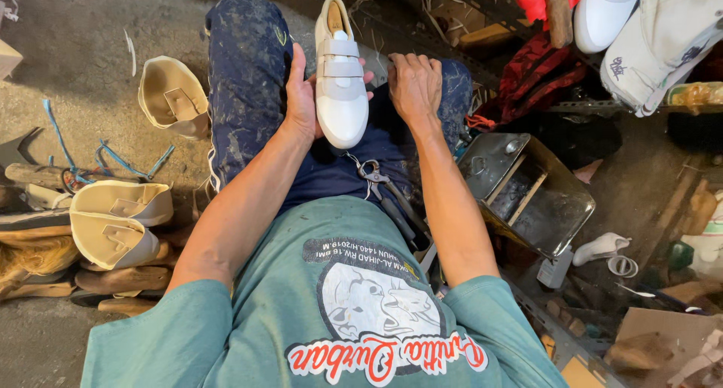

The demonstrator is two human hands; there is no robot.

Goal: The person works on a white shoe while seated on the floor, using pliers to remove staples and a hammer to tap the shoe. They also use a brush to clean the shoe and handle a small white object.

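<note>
- While I watch from the head camera, the white shoe (340, 76) sits upper centre of the frame, toe pointing down-frame, held over the lap.
- Left hand (303, 94): wrapped round the shoe's left side, thumb up along the edge, fingertips showing past the far side. Closed on it.
- Right hand (415, 87): fingers curled, resting on the right knee just beside the shoe. I cannot tell whether it holds anything or touches the shoe.
- Shoe has two grey straps across the upper; tan lining visible at the opening.
- Pliers (380, 188) lie on the lap, centre frame, below the shoe's toe, apart from both hands.
- Lower frame: teal shirt (263, 305) with a printed graphic.
- Left side of frame: three unfinished beige uppers (120, 215) on the floor, one upper left, two stacked at middle left.
- Blue cord (71, 158) on the floor at far left, beside the uppers.
- Right of centre: dark metal tin (527, 192), open, divided inside, beside the right forearm.
- Upper right corner: a second white shoe (602, 12) among red cloth (538, 76).
- Small white sole piece (599, 246) lies lower right of the tin.
</note>
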